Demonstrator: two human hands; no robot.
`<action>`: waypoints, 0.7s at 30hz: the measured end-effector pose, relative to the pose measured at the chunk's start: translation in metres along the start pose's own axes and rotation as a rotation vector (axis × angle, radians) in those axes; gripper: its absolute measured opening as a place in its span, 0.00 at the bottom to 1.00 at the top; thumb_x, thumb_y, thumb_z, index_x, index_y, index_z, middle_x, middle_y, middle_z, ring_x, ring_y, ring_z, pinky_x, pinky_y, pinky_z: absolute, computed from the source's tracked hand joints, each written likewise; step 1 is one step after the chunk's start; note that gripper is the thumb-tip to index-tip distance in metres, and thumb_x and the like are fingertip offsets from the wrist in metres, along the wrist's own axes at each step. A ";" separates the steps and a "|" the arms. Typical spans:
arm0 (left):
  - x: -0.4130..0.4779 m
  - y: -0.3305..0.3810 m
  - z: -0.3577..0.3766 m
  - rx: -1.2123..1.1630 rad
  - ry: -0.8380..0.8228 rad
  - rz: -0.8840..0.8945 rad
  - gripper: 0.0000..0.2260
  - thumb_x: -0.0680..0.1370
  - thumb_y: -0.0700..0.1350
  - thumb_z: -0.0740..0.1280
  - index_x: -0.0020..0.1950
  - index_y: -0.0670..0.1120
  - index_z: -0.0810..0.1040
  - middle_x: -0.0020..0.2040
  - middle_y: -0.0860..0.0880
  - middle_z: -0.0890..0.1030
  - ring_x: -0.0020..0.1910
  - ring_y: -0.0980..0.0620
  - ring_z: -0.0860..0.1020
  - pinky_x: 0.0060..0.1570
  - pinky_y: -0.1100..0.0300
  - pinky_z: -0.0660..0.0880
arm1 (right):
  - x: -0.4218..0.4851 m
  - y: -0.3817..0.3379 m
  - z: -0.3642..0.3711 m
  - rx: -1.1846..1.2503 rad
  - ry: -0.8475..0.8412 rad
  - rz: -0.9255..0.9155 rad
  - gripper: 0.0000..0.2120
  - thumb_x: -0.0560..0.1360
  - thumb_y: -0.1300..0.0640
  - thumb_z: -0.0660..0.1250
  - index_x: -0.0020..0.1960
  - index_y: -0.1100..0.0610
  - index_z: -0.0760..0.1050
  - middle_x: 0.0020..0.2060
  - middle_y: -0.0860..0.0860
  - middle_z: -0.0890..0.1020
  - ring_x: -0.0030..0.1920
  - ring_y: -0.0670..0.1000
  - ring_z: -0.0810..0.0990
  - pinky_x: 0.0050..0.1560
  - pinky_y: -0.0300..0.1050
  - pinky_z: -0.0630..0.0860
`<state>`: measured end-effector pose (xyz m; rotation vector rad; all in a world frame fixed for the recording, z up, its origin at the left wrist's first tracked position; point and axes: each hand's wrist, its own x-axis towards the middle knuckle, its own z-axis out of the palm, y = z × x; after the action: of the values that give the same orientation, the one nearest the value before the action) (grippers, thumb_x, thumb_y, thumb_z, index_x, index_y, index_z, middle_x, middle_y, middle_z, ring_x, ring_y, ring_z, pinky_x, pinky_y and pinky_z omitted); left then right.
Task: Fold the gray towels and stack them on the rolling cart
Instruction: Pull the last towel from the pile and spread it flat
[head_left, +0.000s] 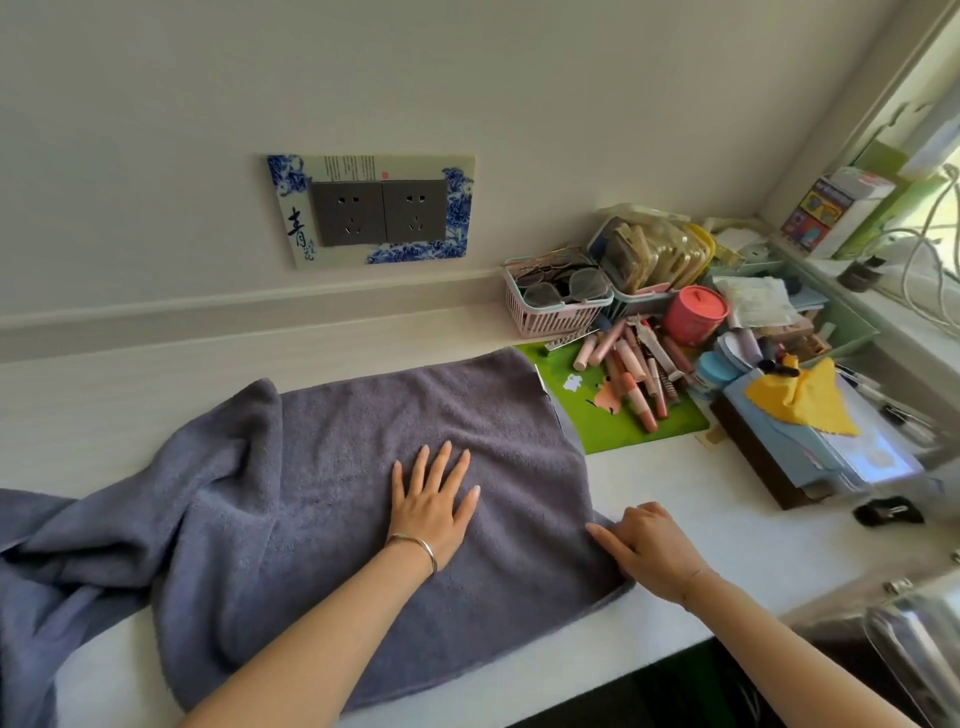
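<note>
A gray towel (337, 467) lies on the white surface (701, 519). The right part of the towel is spread out flat. The left part is bunched up in big folds and runs off the left side of the view. The near edge of the towel hangs a little over the front of the surface. The left hand (431, 504) lies flat on the middle of the flat part, palm down. Its grip is wide, with the fingers straight and spread apart, and it holds nothing. There is a thin bracelet (415, 545) on that wrist. The right hand (644, 540) is at the right edge of the towel, near the front corner. One finger lies out on the cloth and the other fingers are bent. I cannot tell if this grip is pinching the edge or only touching it. The two hands are near each other but apart. At the back right of the surface there is a pile of small things. A green mat (613, 421) lies just beside the far right corner of the towel, with pink tubes (634, 364) on it. Behind the mat stands a pink basket (556, 301) with glasses in it. A pink round pot (696, 314) sits next to the basket. A yellow cloth (800, 397) lies farther right. On the wall are two gray sockets (379, 213) in a frame with blue flowers.
</note>
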<state>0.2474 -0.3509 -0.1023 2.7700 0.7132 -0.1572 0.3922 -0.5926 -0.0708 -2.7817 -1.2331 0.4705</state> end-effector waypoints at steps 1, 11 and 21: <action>0.000 0.001 0.000 0.008 -0.005 -0.001 0.50 0.56 0.66 0.11 0.76 0.57 0.39 0.77 0.54 0.40 0.76 0.49 0.39 0.71 0.44 0.35 | -0.005 0.003 -0.003 -0.037 -0.034 0.049 0.47 0.67 0.25 0.28 0.32 0.57 0.74 0.32 0.52 0.78 0.40 0.52 0.73 0.53 0.39 0.65; -0.002 0.000 0.008 0.000 0.052 -0.002 0.41 0.61 0.66 0.14 0.72 0.57 0.35 0.77 0.54 0.42 0.76 0.48 0.41 0.69 0.45 0.33 | 0.029 -0.022 -0.005 0.576 0.271 0.499 0.21 0.77 0.40 0.59 0.55 0.57 0.76 0.50 0.54 0.78 0.54 0.56 0.75 0.55 0.50 0.71; 0.002 0.014 -0.001 -0.244 0.006 0.147 0.33 0.73 0.65 0.34 0.76 0.55 0.49 0.78 0.55 0.47 0.76 0.54 0.43 0.73 0.54 0.36 | 0.040 -0.013 -0.014 0.530 0.526 0.591 0.11 0.77 0.49 0.63 0.51 0.56 0.73 0.42 0.54 0.79 0.44 0.59 0.77 0.43 0.48 0.71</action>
<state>0.2555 -0.3612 -0.0982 2.5764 0.4904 -0.0296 0.4122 -0.5533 -0.0654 -2.4945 -0.1371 0.0476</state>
